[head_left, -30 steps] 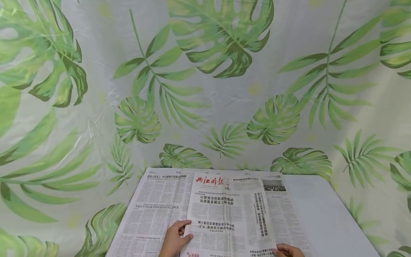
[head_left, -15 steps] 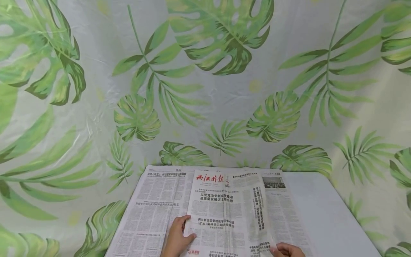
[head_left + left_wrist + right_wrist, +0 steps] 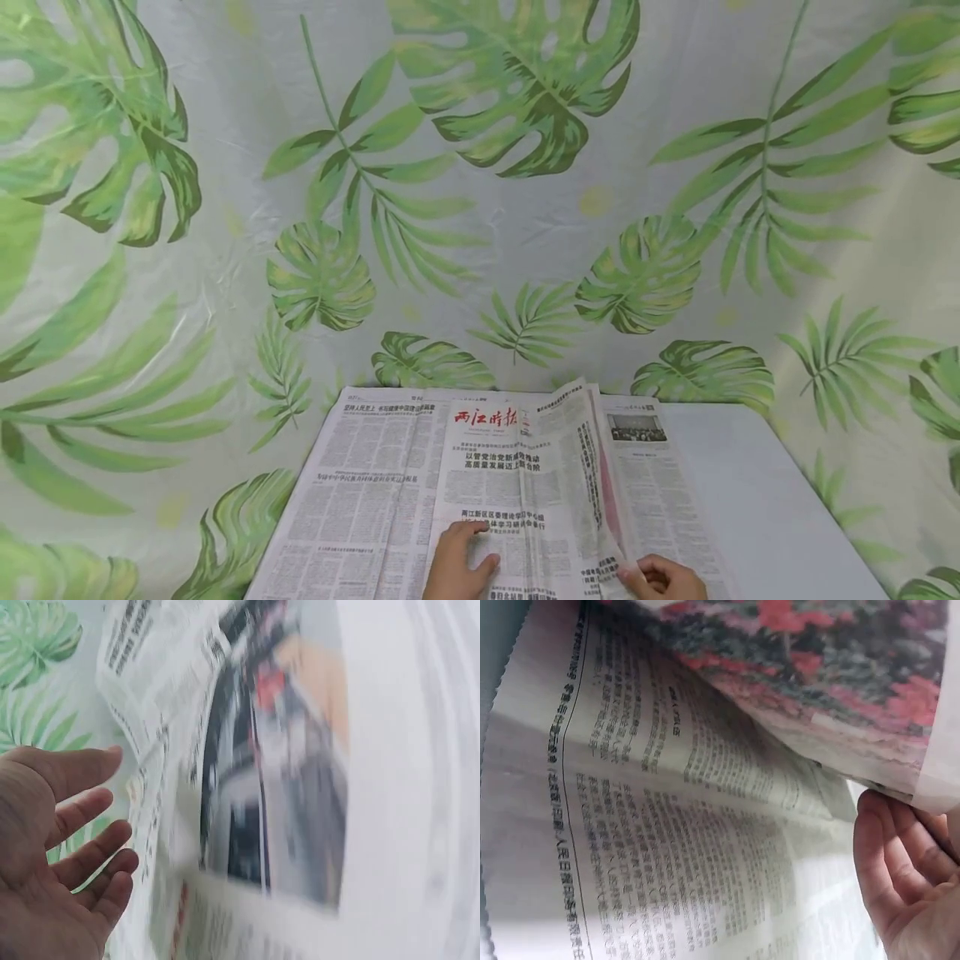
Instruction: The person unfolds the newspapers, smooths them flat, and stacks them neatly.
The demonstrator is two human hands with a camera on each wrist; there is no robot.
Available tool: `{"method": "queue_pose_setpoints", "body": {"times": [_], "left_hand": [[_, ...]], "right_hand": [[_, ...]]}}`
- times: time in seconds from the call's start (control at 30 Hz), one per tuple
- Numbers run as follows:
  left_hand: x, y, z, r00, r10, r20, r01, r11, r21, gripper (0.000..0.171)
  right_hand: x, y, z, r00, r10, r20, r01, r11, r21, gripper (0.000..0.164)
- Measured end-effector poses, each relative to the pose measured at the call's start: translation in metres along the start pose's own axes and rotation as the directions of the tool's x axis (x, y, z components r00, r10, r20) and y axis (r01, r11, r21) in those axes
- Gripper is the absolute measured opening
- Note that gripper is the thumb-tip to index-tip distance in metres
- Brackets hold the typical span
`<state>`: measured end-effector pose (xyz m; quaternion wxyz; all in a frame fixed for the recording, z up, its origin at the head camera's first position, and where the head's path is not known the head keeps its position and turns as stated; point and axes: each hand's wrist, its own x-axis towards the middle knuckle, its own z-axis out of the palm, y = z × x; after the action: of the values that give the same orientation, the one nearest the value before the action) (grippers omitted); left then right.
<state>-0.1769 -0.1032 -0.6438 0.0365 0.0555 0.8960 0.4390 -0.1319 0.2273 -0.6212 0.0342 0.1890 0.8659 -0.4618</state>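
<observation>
A folded newspaper (image 3: 487,492) with a red masthead lies over a wider spread newspaper (image 3: 352,492) in the head view. My right hand (image 3: 663,578) pinches its lower right edge, and that side curls up and inward. Pictures of red flowers (image 3: 840,675) show on the raised sheet in the right wrist view, above a page of small print. My left hand (image 3: 461,562) is over the left part of the folded newspaper, fingers loosely bent. In the left wrist view that hand (image 3: 67,840) has nothing between thumb and fingers, beside the blurred paper.
The spread newspaper, with a small photo (image 3: 636,427) at its upper right, covers much of the white table (image 3: 757,492). Bare tabletop shows to the right. Behind the table hangs a leaf-patterned curtain (image 3: 517,233).
My left hand has left the folded newspaper's left edge and moved right over its front. My right hand has drawn the right edge leftward, so that side lifts and a pink strip shows.
</observation>
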Motion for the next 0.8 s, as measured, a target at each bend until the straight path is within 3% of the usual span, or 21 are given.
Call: {"method": "queue_pose_setpoints", "body": {"times": [0.1, 0.2, 0.3, 0.37, 0.47, 0.57, 0.7, 0.8], "left_hand": [[0.001, 0.011, 0.010, 0.997, 0.053, 0.063, -0.046, 0.993, -0.104, 0.042], [0.004, 0.022, 0.022, 0.986, 0.110, 0.129, -0.074, 0.963, -0.257, 0.039], [0.007, 0.036, 0.036, 0.974, 0.121, 0.192, -0.034, 0.915, -0.403, 0.038], [0.010, 0.048, 0.045, 0.974, 0.101, 0.205, 0.003, 0.892, -0.452, 0.045], [0.013, 0.064, 0.056, 0.978, 0.078, 0.192, 0.022, 0.882, -0.471, 0.055], [0.013, 0.074, 0.065, 0.981, 0.098, 0.169, -0.010, 0.890, -0.456, 0.063], [0.012, 0.081, 0.075, 0.978, 0.130, 0.163, -0.053, 0.912, -0.408, 0.059], [0.011, 0.084, 0.081, 0.983, 0.106, 0.150, -0.040, 0.920, -0.389, 0.049]], "right_hand": [[-0.003, -0.007, 0.001, 0.999, -0.036, -0.010, 0.036, 0.999, -0.011, 0.032], [-0.006, -0.010, 0.003, 0.998, -0.065, -0.016, 0.065, 0.998, -0.023, 0.033], [-0.006, -0.012, 0.006, 0.997, -0.075, -0.019, 0.074, 0.997, -0.037, 0.033], [-0.007, -0.013, 0.008, 0.996, -0.090, -0.028, 0.088, 0.995, -0.047, 0.033], [-0.009, -0.016, 0.010, 0.992, -0.119, -0.041, 0.117, 0.992, -0.052, 0.032], [-0.013, -0.020, 0.013, 0.990, -0.136, -0.043, 0.134, 0.990, -0.042, 0.032], [-0.018, -0.023, 0.015, 0.987, -0.157, -0.039, 0.156, 0.987, -0.032, 0.031], [-0.020, -0.024, 0.017, 0.981, -0.189, -0.044, 0.188, 0.982, -0.028, 0.030]]}}
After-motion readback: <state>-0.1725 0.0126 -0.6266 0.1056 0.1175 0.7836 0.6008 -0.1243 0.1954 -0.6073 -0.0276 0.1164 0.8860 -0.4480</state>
